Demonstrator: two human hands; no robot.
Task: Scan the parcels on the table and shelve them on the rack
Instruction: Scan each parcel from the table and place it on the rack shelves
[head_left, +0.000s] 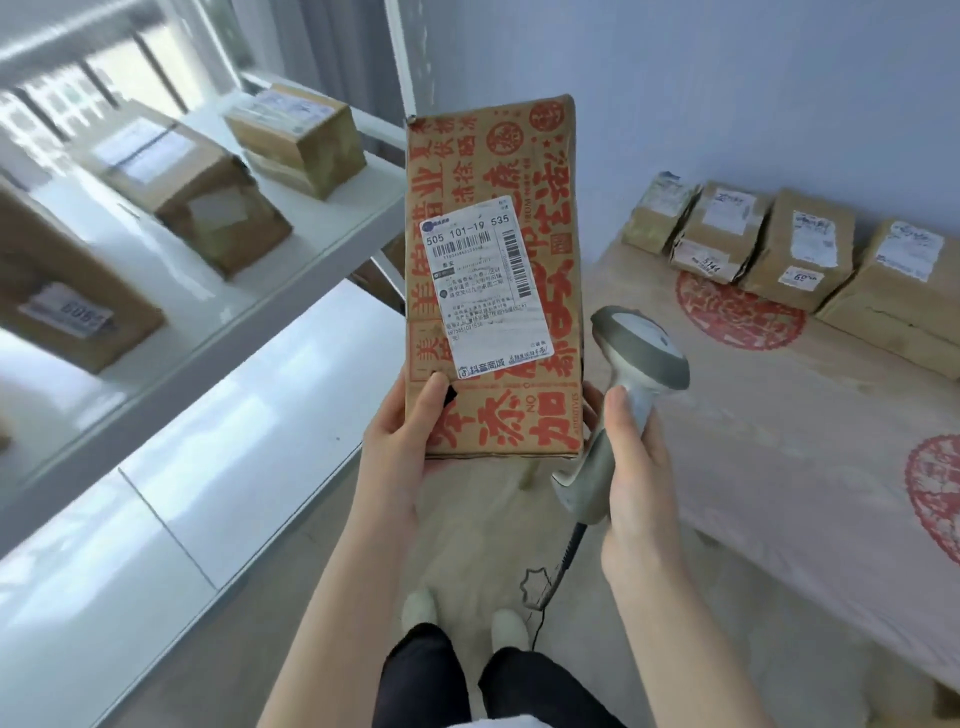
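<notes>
A tall brown parcel (524, 171) with red printed characters and a white shipping label (480, 288) stands upright in front of me. My left hand (402, 447) grips its lower end, thumb on the front below the label. My right hand (636, 467) holds the handle of a grey barcode scanner (641, 345), whose head sits just right of the parcel at label height. A coiled cable hangs from the scanner's base. Several brown parcels (800, 249) lie in a row on the table (779, 441) at the right, against the wall.
A white rack (291, 270) stands at the left. Its upper shelf carries three cardboard boxes (208, 202); the lower shelf (208, 441) shows bare white surface. The table wears a beige cloth with red round prints. My feet stand on the floor between rack and table.
</notes>
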